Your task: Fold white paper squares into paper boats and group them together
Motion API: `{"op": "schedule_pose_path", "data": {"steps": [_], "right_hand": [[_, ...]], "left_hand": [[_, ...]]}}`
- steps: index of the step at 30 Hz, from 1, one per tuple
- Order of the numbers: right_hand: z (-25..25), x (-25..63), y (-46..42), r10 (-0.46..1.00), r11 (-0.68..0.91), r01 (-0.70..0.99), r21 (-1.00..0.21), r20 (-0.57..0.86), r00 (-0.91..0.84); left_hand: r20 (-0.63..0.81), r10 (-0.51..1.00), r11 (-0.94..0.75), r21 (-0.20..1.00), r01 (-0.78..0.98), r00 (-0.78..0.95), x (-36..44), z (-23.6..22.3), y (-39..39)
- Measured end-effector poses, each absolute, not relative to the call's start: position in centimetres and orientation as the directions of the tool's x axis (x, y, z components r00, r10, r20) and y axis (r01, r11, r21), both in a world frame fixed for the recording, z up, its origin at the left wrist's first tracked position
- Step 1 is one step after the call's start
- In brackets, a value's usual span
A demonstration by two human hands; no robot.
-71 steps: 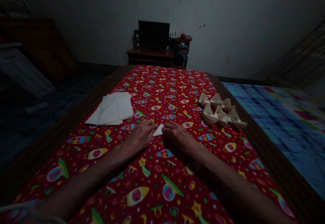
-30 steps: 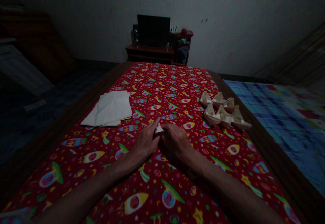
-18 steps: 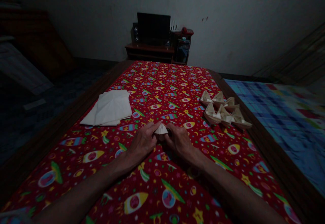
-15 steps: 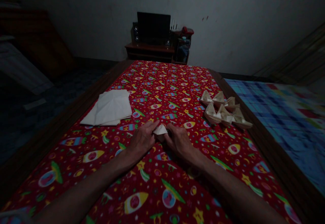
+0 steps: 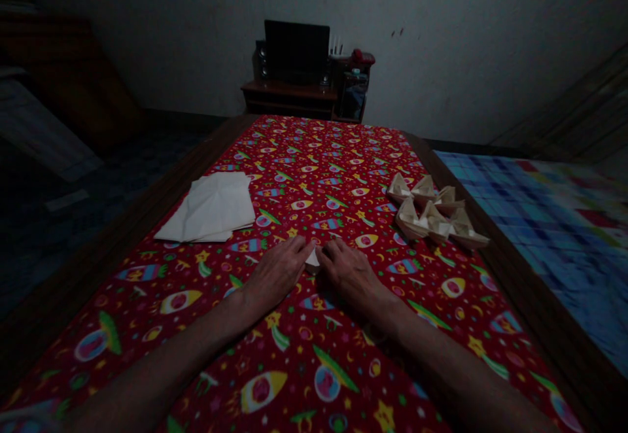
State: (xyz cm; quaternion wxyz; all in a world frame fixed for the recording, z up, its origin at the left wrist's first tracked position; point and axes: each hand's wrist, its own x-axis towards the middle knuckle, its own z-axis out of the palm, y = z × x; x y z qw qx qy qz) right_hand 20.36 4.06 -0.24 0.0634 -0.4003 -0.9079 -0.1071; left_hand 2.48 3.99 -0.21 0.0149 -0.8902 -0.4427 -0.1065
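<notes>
A small folded piece of paper (image 5: pixel 313 262) lies between my two hands in the middle of the red patterned cloth (image 5: pixel 299 322); much of it is covered by fingers. My left hand (image 5: pixel 280 264) is closed on its left side, fingertips pressed along the top. From the right, my right hand (image 5: pixel 347 268) pinches the other side with curled fingers. A stack of white paper sheets (image 5: pixel 210 207) lies to the left, beyond my left hand. Several folded paper boats (image 5: pixel 434 214) with pointed peaks stand grouped in two rows to the right.
The cloth covers a table with a dark wooden edge (image 5: pixel 554 318). Past the far end, a black monitor (image 5: pixel 297 50) and speakers stand on a small desk (image 5: pixel 289 91). A blue checked sheet (image 5: pixel 520 217) spreads to the right; brown furniture (image 5: pixel 63 80) stands at the left.
My left fingers have moved up and right over the paper's top, and both hands are closer together. Less of the paper shows now. The sheets and the boats stay in place.
</notes>
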Motion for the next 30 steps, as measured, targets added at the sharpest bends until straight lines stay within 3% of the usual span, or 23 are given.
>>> {"op": "schedule_pose_path", "data": {"steps": [8,15,25,30], "right_hand": [[1.0,20.6,3.5,0.712,0.688,0.719,0.102,0.1,-0.695],[0.3,20.8,3.5,0.677,0.72,0.691,0.062,0.152,-0.72],[-1.6,23.4,3.2,0.617,0.778,0.621,-0.093,0.302,-0.727],[-1.4,23.2,3.1,0.653,0.749,0.654,-0.106,0.29,-0.7]], "left_hand": [[0.126,0.772,-0.625,-0.029,0.78,0.623,1.8,0.1,2.8],[0.186,0.748,-0.636,-0.069,0.768,0.637,2.5,0.5,1.0],[0.196,0.721,-0.688,0.081,0.722,0.665,0.5,-0.5,-0.4],[0.196,0.741,-0.664,0.08,0.743,0.642,0.4,-0.1,-0.4]]}}
